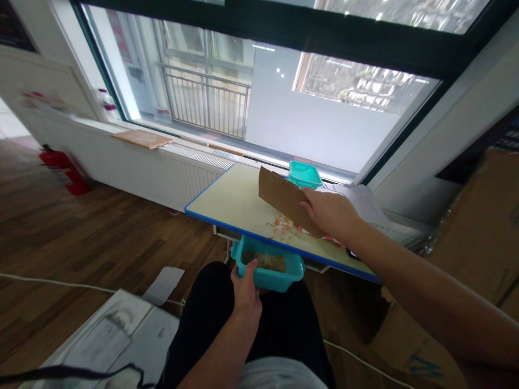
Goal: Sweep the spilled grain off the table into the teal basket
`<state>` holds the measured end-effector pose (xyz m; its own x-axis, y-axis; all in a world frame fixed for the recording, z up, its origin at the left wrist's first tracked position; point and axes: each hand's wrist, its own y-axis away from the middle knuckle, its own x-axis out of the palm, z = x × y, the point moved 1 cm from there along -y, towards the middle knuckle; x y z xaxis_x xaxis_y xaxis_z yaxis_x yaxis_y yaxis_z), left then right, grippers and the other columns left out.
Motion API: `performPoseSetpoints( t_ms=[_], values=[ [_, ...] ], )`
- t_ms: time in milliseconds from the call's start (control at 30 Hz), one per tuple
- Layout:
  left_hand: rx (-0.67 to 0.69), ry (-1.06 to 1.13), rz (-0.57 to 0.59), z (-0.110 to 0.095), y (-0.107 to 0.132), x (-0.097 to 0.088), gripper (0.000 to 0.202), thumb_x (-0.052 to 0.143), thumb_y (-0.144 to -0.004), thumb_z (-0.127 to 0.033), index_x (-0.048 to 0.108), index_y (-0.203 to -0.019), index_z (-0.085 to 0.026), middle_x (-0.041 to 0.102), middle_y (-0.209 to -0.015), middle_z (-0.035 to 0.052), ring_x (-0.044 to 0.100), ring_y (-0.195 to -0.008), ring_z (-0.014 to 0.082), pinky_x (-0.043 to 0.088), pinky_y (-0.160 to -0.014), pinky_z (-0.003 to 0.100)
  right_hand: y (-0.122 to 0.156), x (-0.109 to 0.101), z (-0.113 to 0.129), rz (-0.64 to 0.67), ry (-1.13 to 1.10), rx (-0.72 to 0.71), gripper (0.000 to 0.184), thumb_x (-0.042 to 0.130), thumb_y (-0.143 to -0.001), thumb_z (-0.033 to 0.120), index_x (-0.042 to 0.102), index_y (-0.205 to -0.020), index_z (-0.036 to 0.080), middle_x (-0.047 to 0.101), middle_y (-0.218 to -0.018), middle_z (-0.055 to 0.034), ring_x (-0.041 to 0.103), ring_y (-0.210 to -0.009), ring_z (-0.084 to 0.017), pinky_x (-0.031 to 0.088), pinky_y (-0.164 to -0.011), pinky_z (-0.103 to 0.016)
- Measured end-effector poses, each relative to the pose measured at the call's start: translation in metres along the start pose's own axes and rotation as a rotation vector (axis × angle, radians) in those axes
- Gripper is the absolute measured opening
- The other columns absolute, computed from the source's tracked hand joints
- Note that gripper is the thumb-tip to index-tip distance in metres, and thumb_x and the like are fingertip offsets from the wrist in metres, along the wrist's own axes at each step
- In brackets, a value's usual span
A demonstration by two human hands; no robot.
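My left hand (pixel 245 286) grips the near rim of a teal plastic tub (pixel 284 276) and holds it just below the front edge of a small blue-edged table (pixel 231 200). Grain lies in the tub's bottom. My right hand (pixel 330 212) is closed on a piece of brown cardboard (pixel 281 195) that stands on its edge on the tabletop. A small heap of yellow grain (pixel 283 226) lies on the table right in front of the cardboard, close to the edge above the tub. A second teal tub (pixel 304 174) stands at the table's far side.
A large window and a white radiator sill run behind the table. White papers (pixel 357 197) lie at the table's right end. Cardboard boxes (pixel 482 237) are stacked to the right. A red fire extinguisher (pixel 65 170) lies on the wooden floor at left. Papers and a cable lie by my knees.
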<state>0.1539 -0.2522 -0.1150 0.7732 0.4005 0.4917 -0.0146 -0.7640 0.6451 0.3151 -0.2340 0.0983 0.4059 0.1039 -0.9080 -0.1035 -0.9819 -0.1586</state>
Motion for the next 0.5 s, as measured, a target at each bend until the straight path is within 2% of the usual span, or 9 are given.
performPoseSetpoints(
  t_ms=[167, 500],
  values=[
    [-0.015, 0.014, 0.009, -0.003, -0.002, 0.000, 0.057, 0.075, -0.075, -0.025, 0.046, -0.124, -0.026, 0.065, -0.102, 0.0043, 0.066, -0.086, 0.0183, 0.055, -0.074, 0.034, -0.007, 0.011, 0.009, 0.040, 0.011, -0.020, 0.034, 0.034, -0.099, 0.038, 0.055, -0.118, 0.019, 0.072, -0.091, -0.0127, 0.068, -0.075, -0.024, 0.037, -0.059, -0.030],
    [-0.024, 0.004, 0.025, 0.002, -0.012, 0.003, 0.054, 0.075, -0.075, -0.026, 0.048, -0.122, -0.027, 0.066, -0.101, 0.0038, 0.066, -0.086, 0.0175, 0.055, -0.073, 0.031, -0.009, 0.033, 0.008, 0.035, -0.044, -0.025, 0.032, 0.037, -0.098, 0.037, 0.056, -0.119, 0.021, 0.072, -0.097, -0.0119, 0.069, -0.080, -0.024, 0.038, -0.059, -0.030]
  ],
)
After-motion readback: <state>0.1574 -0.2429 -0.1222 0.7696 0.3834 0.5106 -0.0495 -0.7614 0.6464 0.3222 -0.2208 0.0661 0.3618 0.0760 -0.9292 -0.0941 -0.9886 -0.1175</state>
